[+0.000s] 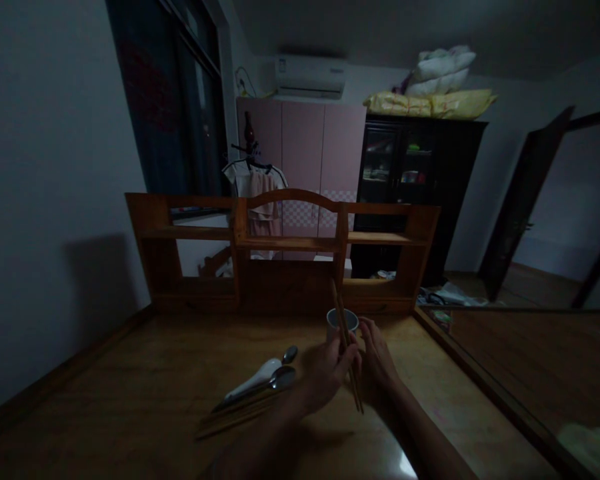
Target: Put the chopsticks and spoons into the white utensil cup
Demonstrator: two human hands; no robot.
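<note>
My left hand is closed around a pair of chopsticks. The chopsticks stand steeply tilted, their upper ends passing in front of a pale cup with a light rim. Curled fingers of my right hand rest against the cup's right side; the contact is partly hidden in the dim light. To the left on the table lie a white spoon, a metal spoon and a smaller metal spoon. More chopsticks lie below them, partly behind my left forearm.
A wooden shelf unit stands along the back edge of the wooden table. A raised wooden edge borders the table on the right. White wall rises at the left. Cabinets, a clothes rack and an open door are farther back.
</note>
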